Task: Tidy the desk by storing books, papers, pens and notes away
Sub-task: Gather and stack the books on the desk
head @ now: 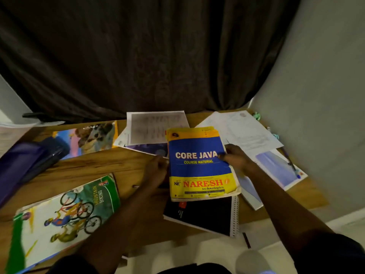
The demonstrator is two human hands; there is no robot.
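Both hands (pixel 236 157) grip Core Java book (pixel 199 165), upright lengthwise

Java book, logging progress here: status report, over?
Left hand and right hand grip Java book by its side edges. Book overlaps black notebook. Papers, pen loose on desk.

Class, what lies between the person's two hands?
The blue-and-yellow Core Java paperback book, held by the left hand and right hand, in the head view.
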